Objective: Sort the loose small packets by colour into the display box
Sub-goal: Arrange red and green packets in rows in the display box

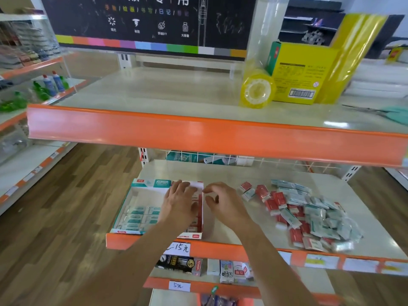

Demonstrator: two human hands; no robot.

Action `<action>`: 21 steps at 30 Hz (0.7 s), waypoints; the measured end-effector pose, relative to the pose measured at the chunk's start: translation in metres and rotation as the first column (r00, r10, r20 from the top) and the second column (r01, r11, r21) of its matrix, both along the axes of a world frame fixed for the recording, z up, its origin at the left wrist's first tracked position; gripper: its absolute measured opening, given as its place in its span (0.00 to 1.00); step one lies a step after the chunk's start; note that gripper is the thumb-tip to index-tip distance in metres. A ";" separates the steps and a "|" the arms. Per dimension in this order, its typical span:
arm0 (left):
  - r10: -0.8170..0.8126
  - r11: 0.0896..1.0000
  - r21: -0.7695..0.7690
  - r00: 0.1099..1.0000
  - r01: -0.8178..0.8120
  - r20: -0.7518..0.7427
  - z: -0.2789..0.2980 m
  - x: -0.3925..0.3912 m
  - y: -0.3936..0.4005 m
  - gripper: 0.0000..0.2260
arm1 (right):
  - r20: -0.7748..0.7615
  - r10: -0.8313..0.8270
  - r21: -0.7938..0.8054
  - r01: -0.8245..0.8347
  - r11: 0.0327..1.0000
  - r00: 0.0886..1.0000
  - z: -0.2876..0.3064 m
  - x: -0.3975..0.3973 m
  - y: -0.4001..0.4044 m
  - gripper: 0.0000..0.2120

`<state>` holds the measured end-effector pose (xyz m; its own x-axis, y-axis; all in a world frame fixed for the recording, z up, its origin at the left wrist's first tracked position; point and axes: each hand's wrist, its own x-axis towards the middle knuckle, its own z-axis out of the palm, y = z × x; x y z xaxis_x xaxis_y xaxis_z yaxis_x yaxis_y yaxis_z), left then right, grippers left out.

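A white display box (141,192) stands at the left of the middle shelf, with teal packets (139,216) lined up in its left half and red packets (194,227) in its right half. My left hand (180,200) lies flat over the red packets inside the box, fingers straight. My right hand (223,203) hovers just right of the box wall, fingers loosely curled, with nothing visible in it. A loose heap of red and teal packets (302,214) lies on the shelf to the right of both hands.
The upper shelf with an orange edge (198,131) overhangs the work area and carries a yellow tape roll (257,90) and a yellow box (302,76). A wire rack (220,159) runs along the back. Price tags and boxed goods (198,266) sit on the shelf below.
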<state>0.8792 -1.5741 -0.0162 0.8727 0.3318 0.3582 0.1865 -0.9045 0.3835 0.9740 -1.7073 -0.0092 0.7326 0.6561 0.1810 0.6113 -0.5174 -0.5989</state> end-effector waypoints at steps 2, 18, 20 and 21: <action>-0.018 1.000 0.011 1.000 0.018 0.013 -0.001 0.004 -0.007 0.16 | 0.004 -0.013 0.014 0.013 1.000 1.000 0.000 0.002 -0.011 0.10; -0.140 0.990 -0.037 0.983 0.136 -0.122 -0.018 0.032 -0.082 0.17 | -0.007 -0.187 -0.025 0.187 0.982 0.982 -0.030 0.012 -0.095 0.12; -0.159 0.987 -0.048 0.977 0.153 -0.143 -0.021 0.031 -0.091 0.18 | 0.003 -0.194 -0.018 0.194 0.981 0.981 -0.034 0.011 -0.104 0.12; -0.164 0.986 -0.046 0.975 0.159 -0.150 -0.023 0.030 -0.094 0.18 | -0.003 -0.200 -0.014 0.200 0.980 0.980 -0.035 0.011 -0.107 0.13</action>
<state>0.9095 -1.6686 -0.0388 0.9592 0.1920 0.2076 0.0981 -0.9145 0.3926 0.9851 -1.8144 -0.0442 0.8498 0.4990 0.1696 0.4923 -0.6368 -0.5934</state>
